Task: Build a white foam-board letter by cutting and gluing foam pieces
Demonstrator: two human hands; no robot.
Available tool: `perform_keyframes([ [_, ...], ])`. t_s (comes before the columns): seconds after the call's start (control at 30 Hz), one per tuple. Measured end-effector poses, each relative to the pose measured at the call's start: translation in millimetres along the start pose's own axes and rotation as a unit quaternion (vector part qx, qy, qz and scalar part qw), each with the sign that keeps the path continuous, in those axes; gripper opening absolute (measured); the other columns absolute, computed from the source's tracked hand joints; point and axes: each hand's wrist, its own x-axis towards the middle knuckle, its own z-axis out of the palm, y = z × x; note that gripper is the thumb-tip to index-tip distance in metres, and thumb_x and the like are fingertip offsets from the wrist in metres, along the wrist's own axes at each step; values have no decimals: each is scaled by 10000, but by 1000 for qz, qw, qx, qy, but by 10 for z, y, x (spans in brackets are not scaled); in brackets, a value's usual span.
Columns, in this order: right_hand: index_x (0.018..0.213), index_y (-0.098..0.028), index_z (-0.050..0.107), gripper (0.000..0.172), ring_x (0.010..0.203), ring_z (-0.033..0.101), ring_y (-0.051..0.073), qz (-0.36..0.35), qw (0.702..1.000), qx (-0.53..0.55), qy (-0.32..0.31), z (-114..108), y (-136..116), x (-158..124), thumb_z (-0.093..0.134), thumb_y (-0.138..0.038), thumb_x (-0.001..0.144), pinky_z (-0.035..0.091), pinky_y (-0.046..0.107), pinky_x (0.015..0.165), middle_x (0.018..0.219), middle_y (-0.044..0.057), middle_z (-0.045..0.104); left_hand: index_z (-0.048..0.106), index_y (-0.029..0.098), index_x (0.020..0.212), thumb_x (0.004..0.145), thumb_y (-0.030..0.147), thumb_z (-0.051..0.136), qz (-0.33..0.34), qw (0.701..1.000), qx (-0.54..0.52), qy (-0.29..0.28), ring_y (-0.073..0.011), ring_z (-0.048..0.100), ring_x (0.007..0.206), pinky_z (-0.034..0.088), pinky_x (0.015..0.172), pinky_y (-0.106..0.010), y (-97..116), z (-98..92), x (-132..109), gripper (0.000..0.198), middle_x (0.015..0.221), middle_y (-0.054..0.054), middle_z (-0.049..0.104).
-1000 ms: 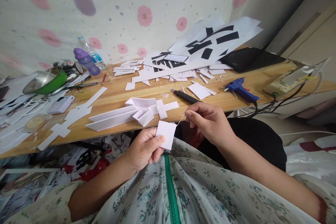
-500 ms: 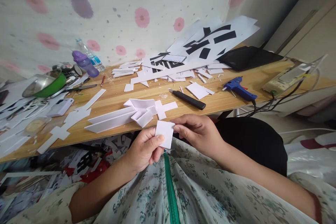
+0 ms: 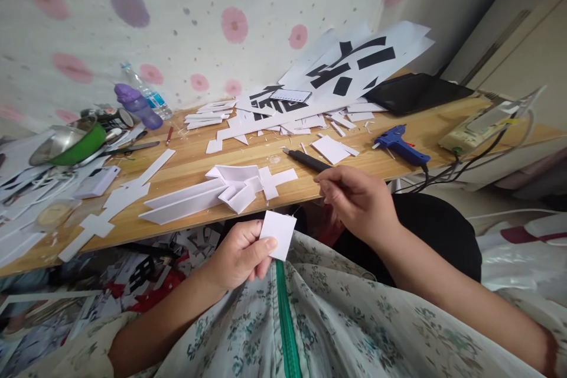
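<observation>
My left hand is closed on a small white card piece, pinched between thumb and fingers and held over my lap, just below the wooden table's front edge. My right hand is up at that edge with its fingers curled over the near end of a black craft knife that lies on the table. Folded white strips and a cross-shaped cutout lie on the table just left of the knife.
A blue glue gun with its cord lies to the right, with a power strip beyond it. Printed sheets with black shapes lean at the back. A green bowl, a purple bottle and paper scraps crowd the left.
My right hand left the white piece's corner and rose to the table edge, closing over the knife's near end. My left hand with the piece sank slightly.
</observation>
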Motion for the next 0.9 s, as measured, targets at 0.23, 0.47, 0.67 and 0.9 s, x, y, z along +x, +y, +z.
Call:
perform_keyframes([
  [0.23, 956, -127, 659, 183, 684, 585, 106, 32, 924, 268, -271, -56, -61, 51, 557, -260, 884, 475, 221, 617, 797, 38, 620, 498, 161, 568, 872, 239, 444, 192, 941, 277, 24, -63, 449, 401, 330, 437, -173, 168, -21, 24, 319, 468, 32, 519],
  [0.47, 755, -137, 592, 123, 607, 486, 86, 72, 922, 224, -308, -11, -30, 48, 552, -201, 851, 404, 208, 581, 678, -5, 553, 394, 165, 530, 852, 236, 498, 267, 873, 406, 52, -63, 353, 450, 235, 452, -204, 172, -125, 48, 346, 480, 51, 404],
  [0.67, 748, -164, 481, 188, 607, 385, 84, 1, 911, 221, -348, -3, -52, 14, 455, -237, 920, 336, 199, 548, 679, -26, 446, 505, 153, 744, 873, 515, 499, 62, 991, 115, -13, -83, 528, 490, 419, 463, -175, 104, -151, 34, 385, 582, 23, 530],
  [0.9, 830, -184, 428, 193, 477, 324, 59, 141, 747, 548, -349, 209, -94, -191, 483, -336, 934, 251, 189, 465, 589, -85, 370, 498, 151, 771, 772, 580, 627, 19, 991, -99, -90, -47, 429, 364, 341, 335, -138, 19, -105, 70, 447, 518, 43, 505],
])
